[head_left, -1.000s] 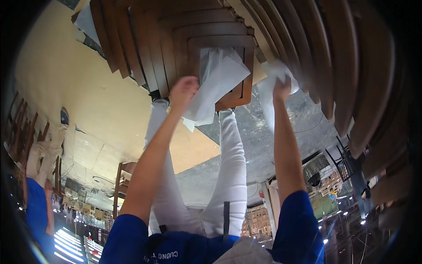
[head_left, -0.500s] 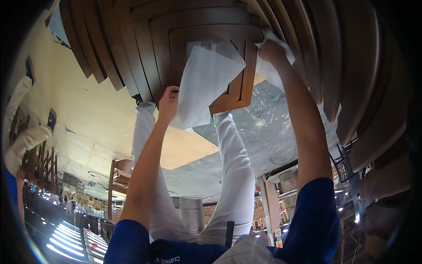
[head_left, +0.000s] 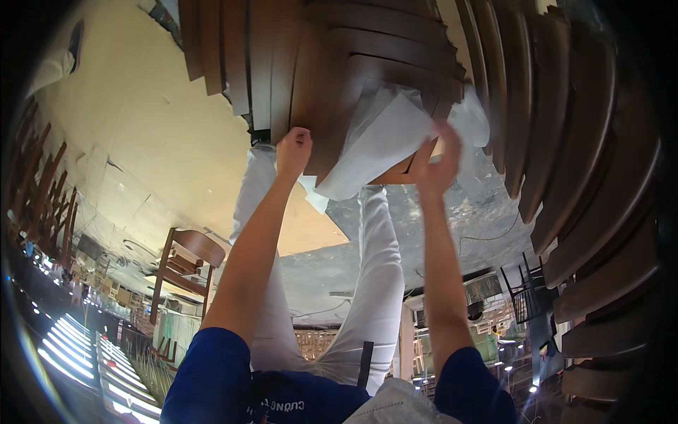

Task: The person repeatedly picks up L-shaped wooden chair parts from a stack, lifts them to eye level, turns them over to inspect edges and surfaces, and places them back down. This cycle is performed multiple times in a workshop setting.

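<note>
Now our right hand [head_left: 437, 166] is off the side wrap [head_left: 470, 119], beside the sheet [head_left: 387, 141].
Sheet upper centre, on panels [head_left: 272, 63]; left hand [head_left: 293, 154] curled, grip unclear; right fingers blurred, can't tell. So both flank the sheet.

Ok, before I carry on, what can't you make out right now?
All in the head view:
Right hand: motion blur; whether it touches the white sheet is unclear.
Left hand: curled, hiding whether it grips anything.
Brown stack: partly covered by the sheet; its top is cut off by the upper edge.
Another person's leg: cut off by the dark lens rim.
</note>
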A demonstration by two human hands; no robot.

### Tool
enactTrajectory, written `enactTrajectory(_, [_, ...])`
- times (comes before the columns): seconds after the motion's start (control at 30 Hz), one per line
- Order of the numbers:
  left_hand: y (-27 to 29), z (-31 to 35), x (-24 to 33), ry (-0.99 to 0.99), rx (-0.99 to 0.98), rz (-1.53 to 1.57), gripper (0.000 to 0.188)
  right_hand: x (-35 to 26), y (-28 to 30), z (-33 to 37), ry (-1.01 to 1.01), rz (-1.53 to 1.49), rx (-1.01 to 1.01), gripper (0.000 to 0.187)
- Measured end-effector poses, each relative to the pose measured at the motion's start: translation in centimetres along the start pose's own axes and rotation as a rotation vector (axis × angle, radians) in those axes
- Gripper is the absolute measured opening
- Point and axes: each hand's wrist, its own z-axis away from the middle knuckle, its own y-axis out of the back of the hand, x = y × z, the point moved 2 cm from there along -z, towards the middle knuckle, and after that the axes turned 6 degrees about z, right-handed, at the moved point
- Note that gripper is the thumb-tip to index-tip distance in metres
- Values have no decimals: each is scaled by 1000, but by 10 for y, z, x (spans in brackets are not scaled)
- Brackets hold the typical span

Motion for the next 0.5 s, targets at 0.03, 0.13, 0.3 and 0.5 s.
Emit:
enactTrajectory(0.03, [11,-4,-12,27,72,-66,21,-42,-15,14,-3,-327,-89,28])
enactTrajectory(0.13, [26,-2,-54,365,151,-95,37,-111,-88,54,-415,-705,-511,25])
enactTrajectory(0.3, [-14,39,-83,791,34,532,95,-70,-195,114,-1163,-325,-209,86])
enactTrajectory(0.5, [-46,67,-68,523,75,871,138,-53,-217,149,-895,-314,-291,97])
